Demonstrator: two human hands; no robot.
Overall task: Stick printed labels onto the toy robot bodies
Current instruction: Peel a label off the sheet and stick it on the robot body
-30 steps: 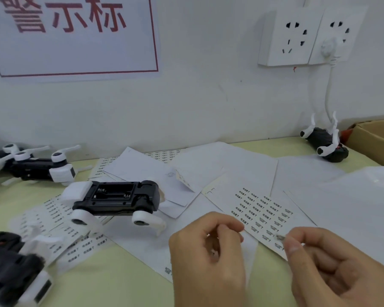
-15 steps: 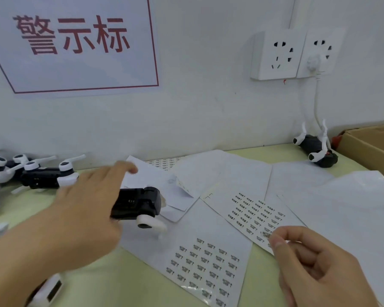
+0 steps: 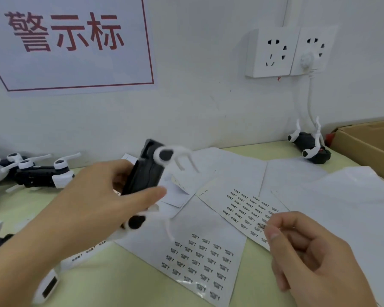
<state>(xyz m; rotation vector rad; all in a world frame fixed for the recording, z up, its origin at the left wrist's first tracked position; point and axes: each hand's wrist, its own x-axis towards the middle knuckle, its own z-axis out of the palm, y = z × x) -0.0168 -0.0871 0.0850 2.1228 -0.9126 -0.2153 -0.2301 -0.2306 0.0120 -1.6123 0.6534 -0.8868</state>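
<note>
The left hand (image 3: 93,202) grips a black plastic toy robot body with white legs (image 3: 146,173) and holds it tilted above the pale green worktop (image 3: 129,282), near its middle. The right hand (image 3: 308,255) pinches a small printed label (image 3: 261,227) between thumb and forefinger, over a white label sheet (image 3: 248,207) toward the front right edge. More black and white toy robots (image 3: 38,173) lie at the left edge, a brown cardboard box (image 3: 368,145) at the back right corner

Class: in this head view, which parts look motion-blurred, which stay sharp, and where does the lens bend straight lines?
Head view: the toy robot in the left hand smears; the label sheet print stays readable; the wall sign border slants from wide-angle distortion.
</note>
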